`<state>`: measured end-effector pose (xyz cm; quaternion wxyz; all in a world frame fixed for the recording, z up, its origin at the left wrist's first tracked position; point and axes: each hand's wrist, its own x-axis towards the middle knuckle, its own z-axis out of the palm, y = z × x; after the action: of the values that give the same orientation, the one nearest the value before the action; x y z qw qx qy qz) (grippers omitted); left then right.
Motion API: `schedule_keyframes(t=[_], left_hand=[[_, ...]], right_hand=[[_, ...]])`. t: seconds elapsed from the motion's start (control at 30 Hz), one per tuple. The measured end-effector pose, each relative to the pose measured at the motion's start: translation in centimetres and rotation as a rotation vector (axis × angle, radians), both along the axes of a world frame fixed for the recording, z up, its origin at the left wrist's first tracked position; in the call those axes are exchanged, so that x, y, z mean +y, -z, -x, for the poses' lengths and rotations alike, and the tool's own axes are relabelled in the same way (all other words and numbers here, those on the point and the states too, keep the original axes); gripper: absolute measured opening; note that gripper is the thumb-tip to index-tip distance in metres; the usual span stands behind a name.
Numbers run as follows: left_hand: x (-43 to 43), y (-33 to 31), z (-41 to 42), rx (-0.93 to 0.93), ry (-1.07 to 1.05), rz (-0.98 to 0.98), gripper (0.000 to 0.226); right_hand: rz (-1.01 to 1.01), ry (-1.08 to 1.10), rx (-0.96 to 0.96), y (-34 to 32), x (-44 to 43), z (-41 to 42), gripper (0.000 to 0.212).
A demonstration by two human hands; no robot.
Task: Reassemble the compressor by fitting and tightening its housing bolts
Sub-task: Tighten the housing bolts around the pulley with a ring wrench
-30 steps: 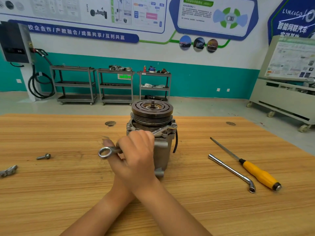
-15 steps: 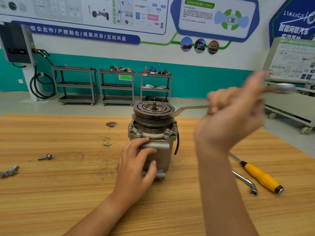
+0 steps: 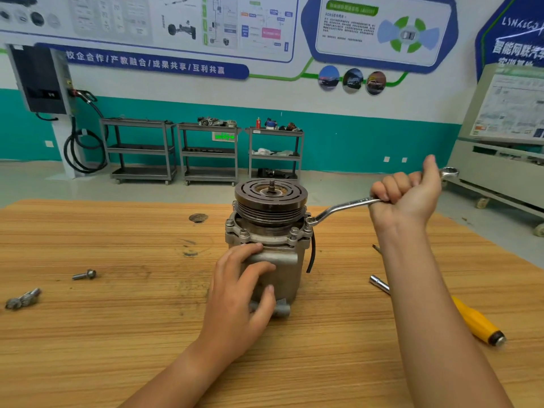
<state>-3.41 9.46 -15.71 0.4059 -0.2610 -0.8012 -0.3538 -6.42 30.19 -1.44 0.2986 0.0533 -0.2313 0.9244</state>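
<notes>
The grey metal compressor (image 3: 284,266) stands upright mid-table with its dark pulley on top. Several bolts sit in its housing flange (image 3: 266,237). My left hand (image 3: 240,301) wraps the front of the body with spread, curved fingers. My right hand (image 3: 407,198) grips the shaft of a silver ring wrench (image 3: 341,208) out to the right. The wrench's lower ring sits on the bolt at the flange's right corner (image 3: 309,221); its other ring sticks out past my thumb.
A loose bolt (image 3: 84,274) and a small metal part (image 3: 22,298) lie on the wooden table (image 3: 117,334) at the left. A yellow-handled screwdriver (image 3: 477,323) and an L-shaped socket wrench (image 3: 379,284) lie right, partly under my right forearm. A black hose (image 3: 311,254) hangs beside the compressor.
A second ago my right hand held the wrench crossed over my left arm in front of the compressor. It swung the wrench to the right side and set its ring on the right corner bolt.
</notes>
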Motion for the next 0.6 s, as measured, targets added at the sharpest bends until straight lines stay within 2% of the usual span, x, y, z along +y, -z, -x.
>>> schedule_keyframes(t=[0.23, 0.33, 0.6], left_hand=[[-0.1, 0.0, 0.0, -0.001, -0.002, 0.005, 0.028], [-0.1, 0.0, 0.0, 0.006, 0.002, 0.007, 0.027], [-0.1, 0.1, 0.1, 0.013, 0.007, 0.002, 0.026]], right_hand=[[-0.096, -0.238, -0.045, 0.6, 1.4, 2.2, 0.064], [-0.239, -0.175, -0.144, 2.3, 0.7, 3.0, 0.053], [0.018, -0.225, 0.015, 1.4, 3.5, 2.0, 0.065]])
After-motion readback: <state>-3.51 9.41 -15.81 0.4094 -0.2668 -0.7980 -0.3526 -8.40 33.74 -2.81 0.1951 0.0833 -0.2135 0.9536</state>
